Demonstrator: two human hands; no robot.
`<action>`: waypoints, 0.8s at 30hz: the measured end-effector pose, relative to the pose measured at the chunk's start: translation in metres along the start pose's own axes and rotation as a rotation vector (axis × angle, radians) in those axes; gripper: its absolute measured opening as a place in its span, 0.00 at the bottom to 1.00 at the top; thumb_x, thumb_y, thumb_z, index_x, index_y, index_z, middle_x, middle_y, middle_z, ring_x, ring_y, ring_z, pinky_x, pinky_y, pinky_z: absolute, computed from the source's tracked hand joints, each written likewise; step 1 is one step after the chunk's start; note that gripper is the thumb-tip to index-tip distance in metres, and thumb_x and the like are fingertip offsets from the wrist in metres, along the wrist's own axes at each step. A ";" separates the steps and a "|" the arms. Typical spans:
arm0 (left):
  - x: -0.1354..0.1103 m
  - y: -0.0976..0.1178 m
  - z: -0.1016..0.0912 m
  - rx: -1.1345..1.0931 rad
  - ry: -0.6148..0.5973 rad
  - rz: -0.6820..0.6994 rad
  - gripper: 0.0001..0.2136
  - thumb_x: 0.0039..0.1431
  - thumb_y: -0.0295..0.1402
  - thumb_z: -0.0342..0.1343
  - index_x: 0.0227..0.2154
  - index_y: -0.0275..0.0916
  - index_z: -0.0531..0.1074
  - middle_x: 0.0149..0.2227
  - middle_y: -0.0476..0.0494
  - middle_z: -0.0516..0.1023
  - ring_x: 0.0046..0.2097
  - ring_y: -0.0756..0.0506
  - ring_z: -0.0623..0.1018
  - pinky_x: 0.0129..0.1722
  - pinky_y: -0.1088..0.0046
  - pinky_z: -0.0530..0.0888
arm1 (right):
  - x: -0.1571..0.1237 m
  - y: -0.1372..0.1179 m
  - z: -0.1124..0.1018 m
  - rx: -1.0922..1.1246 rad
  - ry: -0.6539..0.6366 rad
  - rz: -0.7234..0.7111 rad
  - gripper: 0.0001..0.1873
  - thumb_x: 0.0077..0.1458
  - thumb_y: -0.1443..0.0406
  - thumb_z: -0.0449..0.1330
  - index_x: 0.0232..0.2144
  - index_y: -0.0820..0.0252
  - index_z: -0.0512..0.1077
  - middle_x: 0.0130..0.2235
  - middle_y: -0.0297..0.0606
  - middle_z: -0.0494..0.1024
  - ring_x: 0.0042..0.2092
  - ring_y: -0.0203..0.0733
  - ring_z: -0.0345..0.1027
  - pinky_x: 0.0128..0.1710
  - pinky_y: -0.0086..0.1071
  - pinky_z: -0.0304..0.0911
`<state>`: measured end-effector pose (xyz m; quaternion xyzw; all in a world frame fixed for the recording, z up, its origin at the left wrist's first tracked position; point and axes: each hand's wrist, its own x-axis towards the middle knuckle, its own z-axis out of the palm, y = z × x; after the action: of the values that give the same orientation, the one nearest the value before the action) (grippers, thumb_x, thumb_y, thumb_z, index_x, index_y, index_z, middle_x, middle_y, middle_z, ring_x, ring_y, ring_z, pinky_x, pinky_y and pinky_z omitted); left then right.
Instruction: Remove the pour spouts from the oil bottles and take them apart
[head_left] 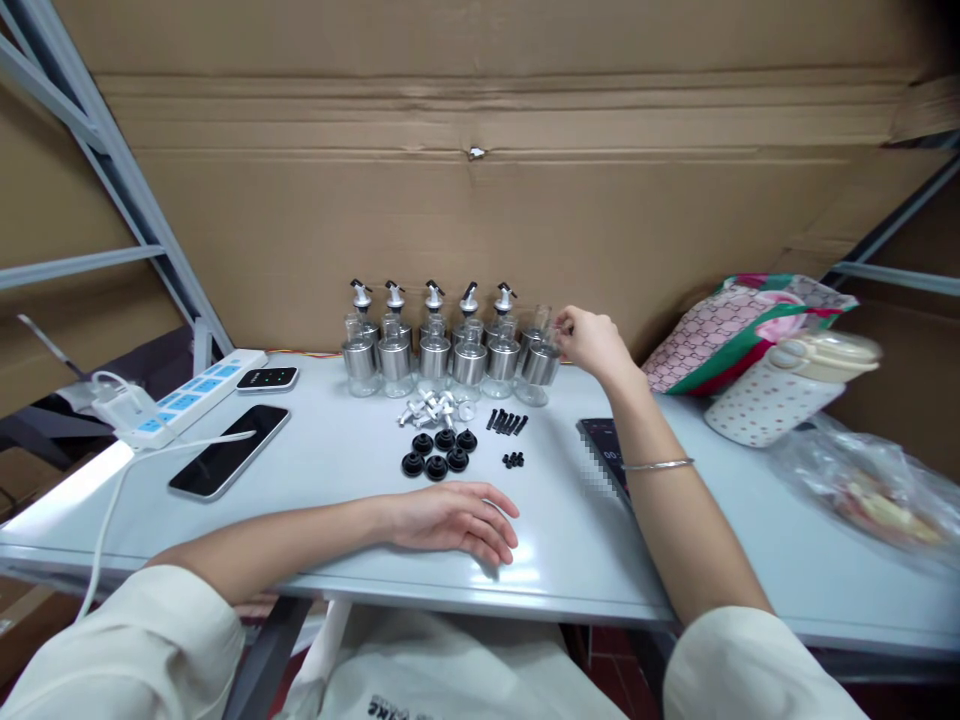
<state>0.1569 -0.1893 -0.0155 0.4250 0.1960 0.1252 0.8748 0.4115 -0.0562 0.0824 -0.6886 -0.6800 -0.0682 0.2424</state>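
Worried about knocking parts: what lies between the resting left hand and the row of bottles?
Head view: a cluster of black round caps nearer the left hand, then a heap of small white parts before the bottles.

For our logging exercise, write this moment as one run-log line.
left hand flat on table | right hand fingers grip topless bottle neck | five spouted bottles in row beside | black caps loose

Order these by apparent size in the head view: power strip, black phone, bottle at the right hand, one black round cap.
1-2. Power strip and black phone: look alike, and the phone lies nearer, so unranked.
3. Bottle at the right hand.
4. Black round cap.
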 end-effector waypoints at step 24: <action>0.001 0.002 -0.002 -0.063 -0.048 -0.003 0.12 0.53 0.30 0.59 0.41 0.33 0.69 0.35 0.41 0.77 0.38 0.46 0.78 0.43 0.65 0.67 | -0.125 -0.119 0.002 1.120 -0.312 -0.559 0.10 0.55 0.65 0.52 0.29 0.59 0.73 0.36 0.37 0.66 0.34 0.35 0.62 0.29 0.30 0.61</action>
<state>0.1566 -0.1862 -0.0154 0.3997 0.1718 0.1198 0.8924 0.2878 -0.1737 0.0565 -0.2567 -0.7937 0.3374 0.4363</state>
